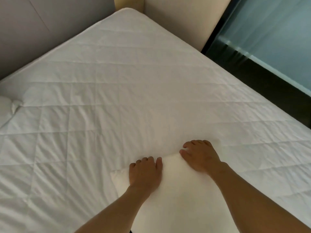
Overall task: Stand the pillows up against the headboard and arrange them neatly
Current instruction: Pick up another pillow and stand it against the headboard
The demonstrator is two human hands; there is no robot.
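Observation:
A white pillow [176, 190] lies flat on the near part of the bed, between my forearms. My left hand [144, 172] rests on its far edge with the fingers curled over the rim. My right hand [200, 157] grips the far right corner, fingers bent over the edge. The corner of a second white pillow [5, 110] shows at the left border of the view, lying on the mattress. A grey padded headboard panel [42, 31] runs along the bed's upper left side.
The white quilted mattress cover [134, 89] fills most of the view. A beige upholstered panel [181, 19] stands along the far right side. A dark strip and a frosted glass wall [269, 39] lie to the right of the bed.

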